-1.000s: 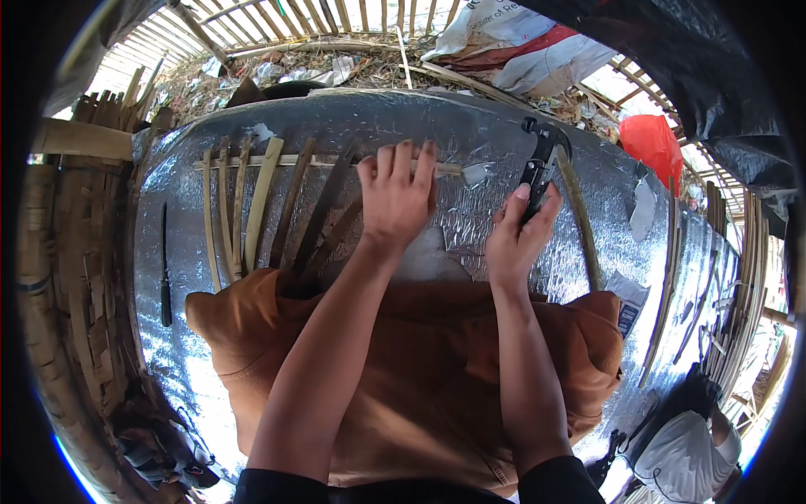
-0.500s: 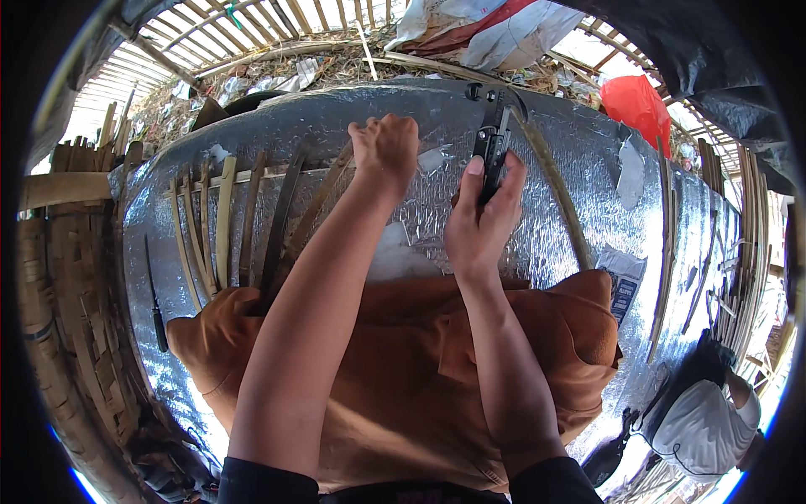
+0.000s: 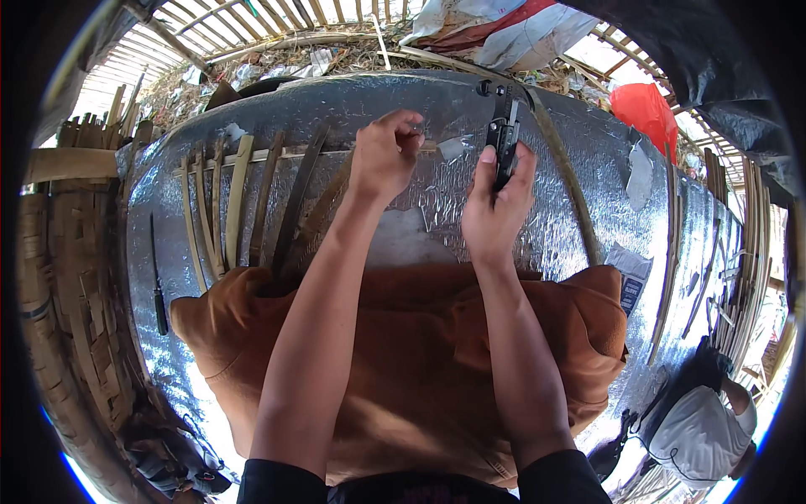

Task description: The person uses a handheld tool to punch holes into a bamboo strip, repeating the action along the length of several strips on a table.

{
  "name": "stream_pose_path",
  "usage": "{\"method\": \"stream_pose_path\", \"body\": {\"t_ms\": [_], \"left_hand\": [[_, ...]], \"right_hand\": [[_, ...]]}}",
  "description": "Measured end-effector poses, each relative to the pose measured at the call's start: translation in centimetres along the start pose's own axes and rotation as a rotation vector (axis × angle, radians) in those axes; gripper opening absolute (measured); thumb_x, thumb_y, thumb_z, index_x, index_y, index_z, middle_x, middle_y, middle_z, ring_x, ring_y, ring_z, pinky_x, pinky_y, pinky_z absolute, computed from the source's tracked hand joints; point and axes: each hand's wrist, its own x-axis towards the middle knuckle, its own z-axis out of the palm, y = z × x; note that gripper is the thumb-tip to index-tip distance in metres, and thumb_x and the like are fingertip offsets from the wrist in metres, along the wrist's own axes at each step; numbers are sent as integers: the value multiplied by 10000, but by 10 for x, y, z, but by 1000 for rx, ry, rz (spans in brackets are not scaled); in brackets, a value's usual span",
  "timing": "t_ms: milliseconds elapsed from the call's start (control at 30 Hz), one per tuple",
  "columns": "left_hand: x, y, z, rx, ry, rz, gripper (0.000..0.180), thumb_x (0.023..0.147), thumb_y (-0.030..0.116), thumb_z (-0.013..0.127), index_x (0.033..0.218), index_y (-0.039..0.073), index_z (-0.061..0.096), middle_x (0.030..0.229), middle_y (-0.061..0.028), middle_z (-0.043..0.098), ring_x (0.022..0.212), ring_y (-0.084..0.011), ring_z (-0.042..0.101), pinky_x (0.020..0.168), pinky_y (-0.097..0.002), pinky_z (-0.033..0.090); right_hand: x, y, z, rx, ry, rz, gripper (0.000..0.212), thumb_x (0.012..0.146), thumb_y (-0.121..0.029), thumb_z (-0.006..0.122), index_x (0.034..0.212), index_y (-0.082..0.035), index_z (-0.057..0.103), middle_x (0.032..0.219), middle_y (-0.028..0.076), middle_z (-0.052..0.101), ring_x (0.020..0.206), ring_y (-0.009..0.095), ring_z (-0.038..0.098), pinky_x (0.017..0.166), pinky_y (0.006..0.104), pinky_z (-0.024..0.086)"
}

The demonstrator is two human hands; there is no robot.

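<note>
My right hand (image 3: 497,210) is wrapped round a black hand tool (image 3: 505,134) with a silver metal strip along it. The thumb lies along its near side, and its far end points away from me. Its exact kind is unclear. To the left, my left hand (image 3: 384,155) hovers over the silver foil mat (image 3: 537,210), fingers loosely curled and apart, with nothing visible in them. Below both forearms a brown cloth (image 3: 403,336) is spread. A small dark round part (image 3: 484,87) shows beside the tool's far end.
Several bamboo strips (image 3: 239,193) lie at the left of the mat, with a dark-handled knife (image 3: 159,294) farther left. A long stick (image 3: 564,168) lies right of my hands. A printed packet (image 3: 631,273) and a red plastic bag (image 3: 645,113) are farther right. Another person (image 3: 701,433) sits at the lower right.
My left hand has loosened from a closer curl, its fingers now turned toward the right. The tool stays in my right hand. The whole view has shifted slightly.
</note>
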Motion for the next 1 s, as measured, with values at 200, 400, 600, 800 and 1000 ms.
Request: {"method": "stream_pose_path", "body": {"t_ms": [200, 400, 600, 800, 1000], "left_hand": [[-13, -23, 10, -48, 147, -45, 113, 872, 86, 775, 957, 13, 761, 834, -121, 772, 747, -172, 754, 702, -310, 573], [-12, -38, 16, -24, 163, -69, 135, 891, 109, 769, 968, 0, 757, 788, -115, 763, 647, -157, 733, 621, -300, 552], [-9, -35, 25, -94, 115, -137, 163, 926, 129, 745, 1012, -9, 731, 724, -86, 733, 531, -141, 686, 496, -300, 500], [-8, -43, 28, -40, 155, -54, 150, 939, 138, 731, 995, 0, 721, 725, -91, 728, 506, -149, 674, 485, -312, 499], [-10, -35, 27, -87, 116, -114, 147, 935, 137, 732, 995, 3, 721, 753, -84, 730, 522, -153, 686, 499, -322, 511]], "right_hand": [[-2, 7, 1, -44, -26, -32, 266, 1011, -100, 617, 1226, 13, 510, 828, 179, 661, 684, 335, 691, 612, 401, 506], [-4, 5, 4, 1, -54, -6, 270, 1009, -104, 622, 1229, 4, 509, 846, 183, 658, 711, 360, 697, 630, 413, 514], [-5, 8, 4, -33, -66, -44, 265, 1009, -110, 623, 1223, -3, 509, 837, 183, 657, 690, 364, 692, 613, 419, 510], [-5, 3, 4, -76, -105, -36, 261, 1008, -110, 625, 1219, -7, 512, 820, 183, 650, 659, 356, 684, 583, 422, 496], [-6, 9, 6, -69, -104, -45, 251, 1005, -104, 627, 1211, -11, 518, 816, 180, 650, 642, 344, 678, 582, 412, 500]]}}
